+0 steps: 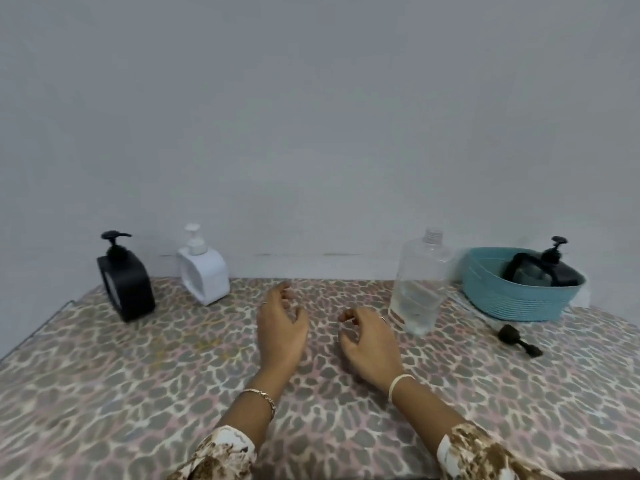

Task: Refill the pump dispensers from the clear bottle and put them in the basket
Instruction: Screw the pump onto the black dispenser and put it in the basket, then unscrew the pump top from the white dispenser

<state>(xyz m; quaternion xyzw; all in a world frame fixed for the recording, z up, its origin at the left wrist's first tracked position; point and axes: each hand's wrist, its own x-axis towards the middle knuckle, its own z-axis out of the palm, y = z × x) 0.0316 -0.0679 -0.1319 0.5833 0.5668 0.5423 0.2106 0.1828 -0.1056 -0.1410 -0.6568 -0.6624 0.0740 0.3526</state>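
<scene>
A black pump dispenser (126, 284) stands at the far left, with a white pump dispenser (205, 275) to its right. The clear bottle (417, 287) stands uncapped right of centre, holding some liquid at the bottom. A teal woven basket (519, 299) at the far right holds another black pump dispenser (542, 270). My left hand (282, 327) and my right hand (370, 337) hover over the middle of the table, fingers loosely curled and holding nothing. The right hand is just left of the clear bottle, not touching it.
A small black cap or funnel-like piece (517, 340) lies on the table in front of the basket. The table wears a leopard-print cloth (138, 393) and backs onto a plain grey wall (311, 116). Its left edge runs diagonally at the far left.
</scene>
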